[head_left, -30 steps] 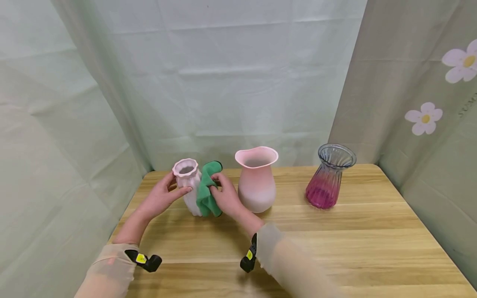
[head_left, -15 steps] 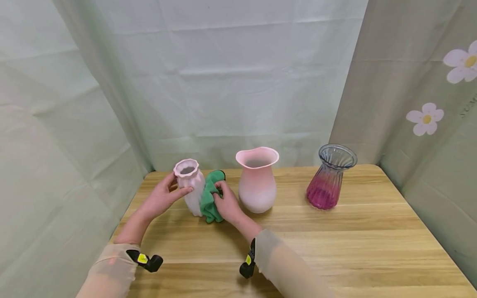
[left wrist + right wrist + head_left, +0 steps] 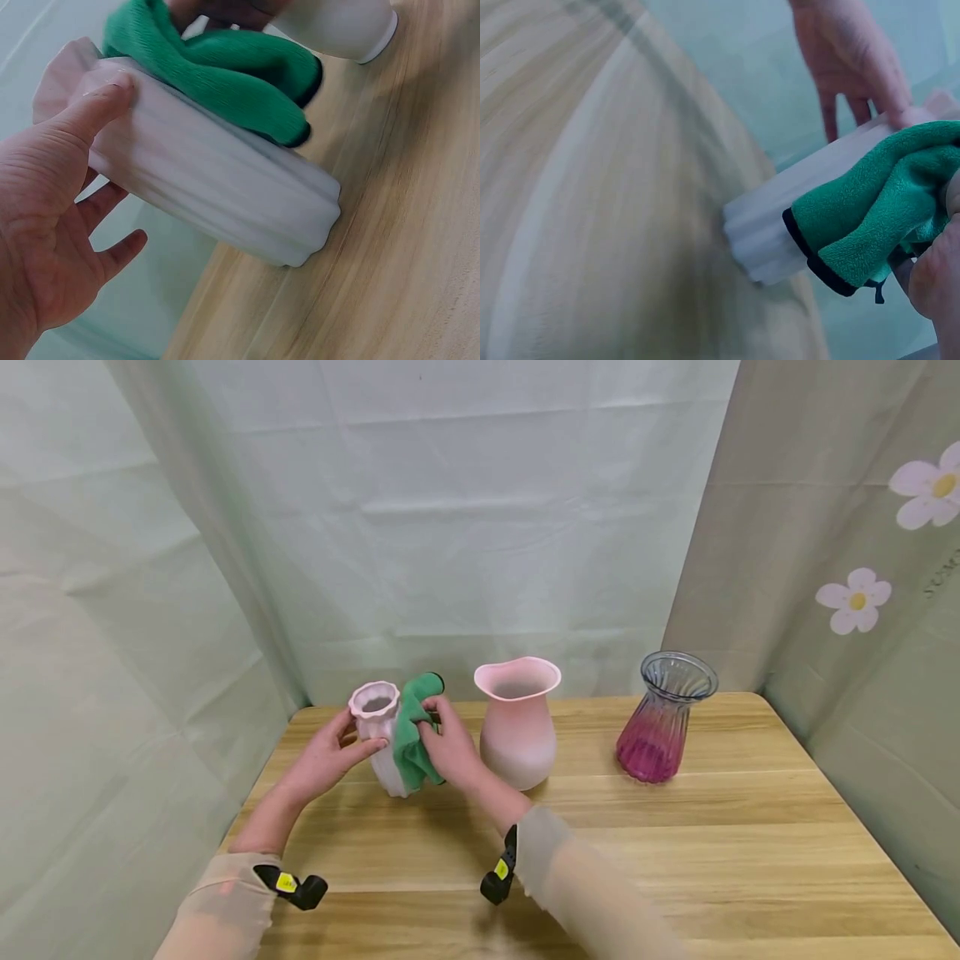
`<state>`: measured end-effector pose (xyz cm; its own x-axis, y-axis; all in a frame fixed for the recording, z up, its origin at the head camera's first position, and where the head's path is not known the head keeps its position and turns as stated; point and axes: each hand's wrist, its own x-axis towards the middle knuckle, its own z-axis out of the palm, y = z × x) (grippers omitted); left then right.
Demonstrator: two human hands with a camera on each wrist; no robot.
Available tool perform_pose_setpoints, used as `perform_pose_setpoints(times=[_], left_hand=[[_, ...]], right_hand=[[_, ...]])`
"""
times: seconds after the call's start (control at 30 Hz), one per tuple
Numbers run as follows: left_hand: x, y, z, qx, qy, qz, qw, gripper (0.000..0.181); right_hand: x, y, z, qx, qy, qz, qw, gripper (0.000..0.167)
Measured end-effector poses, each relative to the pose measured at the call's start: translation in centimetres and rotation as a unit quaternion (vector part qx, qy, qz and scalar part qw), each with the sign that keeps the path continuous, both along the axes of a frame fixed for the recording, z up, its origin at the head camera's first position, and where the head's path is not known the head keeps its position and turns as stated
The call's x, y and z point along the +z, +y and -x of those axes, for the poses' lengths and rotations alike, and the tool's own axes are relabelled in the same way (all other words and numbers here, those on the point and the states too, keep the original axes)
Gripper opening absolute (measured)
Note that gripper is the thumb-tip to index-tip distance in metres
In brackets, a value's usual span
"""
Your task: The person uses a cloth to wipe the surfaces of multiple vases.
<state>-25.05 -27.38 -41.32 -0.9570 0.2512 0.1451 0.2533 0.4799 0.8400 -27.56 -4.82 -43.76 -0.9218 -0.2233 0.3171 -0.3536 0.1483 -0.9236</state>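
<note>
A small white and pale pink vase (image 3: 384,763) with a scalloped rim and ribbed body stands on the wooden table at the left. My left hand (image 3: 328,755) grips it near the neck, thumb on the near side; the left wrist view shows its thumb (image 3: 101,105) pressed on the vase. In my right hand (image 3: 453,747) a bunched green cloth (image 3: 413,739) with dark edging is pinched. It lies against the vase's right side, as the right wrist view also shows with the cloth (image 3: 885,202) over the ribs.
Just right of my right hand is a larger pink and white vase (image 3: 517,735) with a wavy rim. Farther right stands a ribbed glass vase (image 3: 654,735), grey-blue above and magenta below. Pale curtains (image 3: 480,527) hang behind the wooden table (image 3: 675,852).
My right hand first slid the green cloth down the vase's side and slightly away, then brought it back up toward the neck. My left hand and the vase have stayed nearly still.
</note>
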Motion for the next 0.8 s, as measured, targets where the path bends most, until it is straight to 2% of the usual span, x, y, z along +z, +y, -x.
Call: perform_pose_setpoints(times=[0.17,0.3,0.4,0.5,0.63,0.8], left_hand=[[0.0,0.0,-0.1,0.002,-0.005,0.010,0.9999,0.076],[0.1,0.0,-0.2,-0.001,-0.005,0.011,0.9999,0.077],[0.1,0.0,-0.2,-0.005,-0.004,0.007,1.0000,0.076],[0.2,-0.1,-0.1,-0.006,-0.002,0.006,1.0000,0.076],[0.3,-0.1,-0.2,-0.001,-0.005,0.012,0.9999,0.076],[0.2,0.0,-0.1,0.000,-0.007,0.010,0.9999,0.076]], right_hand=[[1.6,0.0,-0.1,0.002,0.038,0.008,0.9992,0.013],[2.1,0.1,-0.3,0.003,0.028,0.002,0.9996,0.018],[2.1,0.1,-0.3,0.003,0.022,-0.013,0.9997,0.024],[1.9,0.1,-0.2,0.002,0.036,-0.030,0.9989,0.027],[1.4,0.1,0.0,0.000,0.049,-0.043,0.9979,0.026],[0.3,0.2,-0.1,0.003,0.045,-0.036,0.9983,0.023]])
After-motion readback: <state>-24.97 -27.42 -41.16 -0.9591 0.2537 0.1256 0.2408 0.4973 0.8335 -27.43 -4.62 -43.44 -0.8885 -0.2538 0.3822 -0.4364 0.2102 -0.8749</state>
